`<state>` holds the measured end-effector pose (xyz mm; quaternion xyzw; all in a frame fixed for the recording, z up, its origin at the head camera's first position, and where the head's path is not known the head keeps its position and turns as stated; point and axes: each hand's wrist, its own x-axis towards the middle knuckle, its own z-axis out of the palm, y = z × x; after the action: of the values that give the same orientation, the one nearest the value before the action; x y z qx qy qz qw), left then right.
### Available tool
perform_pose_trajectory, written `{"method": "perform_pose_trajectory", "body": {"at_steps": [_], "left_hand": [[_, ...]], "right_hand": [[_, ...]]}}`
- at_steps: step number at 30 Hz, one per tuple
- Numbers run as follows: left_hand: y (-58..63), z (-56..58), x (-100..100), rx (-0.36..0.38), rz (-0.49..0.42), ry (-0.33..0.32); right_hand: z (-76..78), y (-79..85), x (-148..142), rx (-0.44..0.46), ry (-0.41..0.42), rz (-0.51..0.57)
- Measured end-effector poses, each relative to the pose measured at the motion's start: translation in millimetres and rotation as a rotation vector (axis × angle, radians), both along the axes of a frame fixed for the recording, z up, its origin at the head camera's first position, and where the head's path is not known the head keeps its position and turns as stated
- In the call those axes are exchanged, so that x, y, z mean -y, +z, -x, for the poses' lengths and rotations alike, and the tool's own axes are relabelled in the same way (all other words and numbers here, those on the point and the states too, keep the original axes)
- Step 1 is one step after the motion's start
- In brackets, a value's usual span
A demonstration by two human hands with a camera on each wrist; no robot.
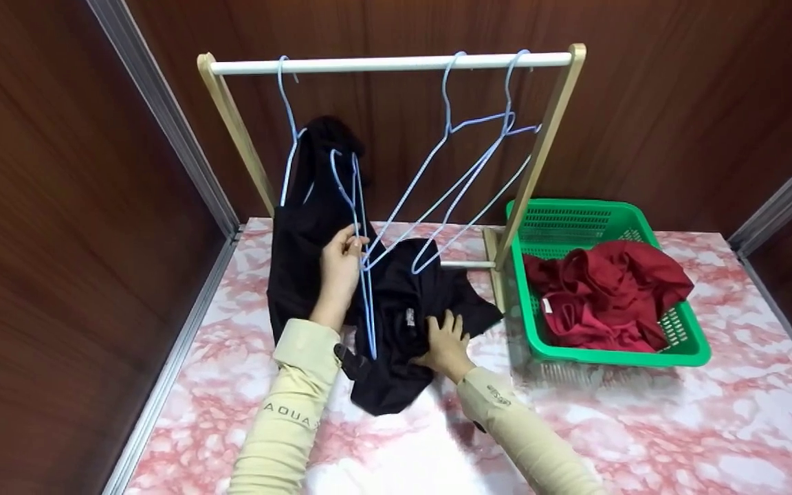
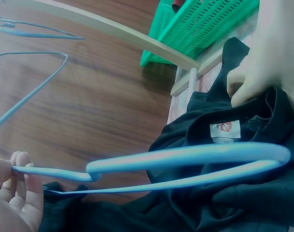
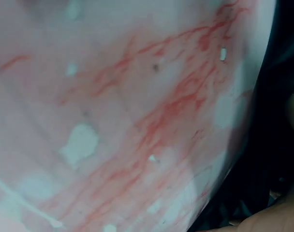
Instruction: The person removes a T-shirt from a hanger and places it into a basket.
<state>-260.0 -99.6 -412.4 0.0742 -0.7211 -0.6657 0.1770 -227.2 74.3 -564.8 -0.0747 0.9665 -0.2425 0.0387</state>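
Observation:
My left hand [image 1: 341, 258] pinches a light blue wire hanger [image 1: 370, 323], which it holds nearly edge-on in the head view, its lower end over a black shirt [image 1: 396, 385]. The shirt lies spread on the table, its collar label [image 2: 225, 129] showing in the left wrist view. On the fabric beside the collar rests my right hand [image 1: 447, 347], fingers spread and thumb pointing left. Behind my left hand another black garment [image 1: 296, 240] hangs on a blue hanger [image 1: 288, 165] from the rack's left end.
A small rack with a white bar [image 1: 389, 64] and wooden posts stands at the back. Two bare blue hangers [image 1: 447, 103] hang at its right end. To the right, a green basket [image 1: 523, 302] holds dark red clothing [image 1: 609, 289]. Brown panels enclose the marbled tabletop [image 1: 210, 412].

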Motion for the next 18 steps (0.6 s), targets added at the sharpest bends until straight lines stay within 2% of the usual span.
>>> {"method": "perform_pose_trajectory", "body": {"at_steps": [3, 8, 12, 15, 18], "left_hand": [[3.1, -0.9, -1, 0.005, 0.000, -0.009], [6.8, -2.4, -3, 0.024, -0.020, -0.039], [8.2, -3.1, -1, 0.022, -0.009, -0.040], [8.7, -3.6, 1, 0.022, -0.001, -0.038], [9.7, -3.9, 2, 0.023, 0.003, -0.041]], "right_hand": [[2.7, 0.3, 0, 0.027, -0.013, 0.000], [5.1, 1.1, -1, 0.024, 0.026, -0.058], [8.1, 1.7, -5, -0.068, 0.055, -0.057], [10.6, 1.6, -11, -0.162, 0.063, -0.003], [12.9, 1.5, -16, -0.211, 0.058, 0.056]]}}
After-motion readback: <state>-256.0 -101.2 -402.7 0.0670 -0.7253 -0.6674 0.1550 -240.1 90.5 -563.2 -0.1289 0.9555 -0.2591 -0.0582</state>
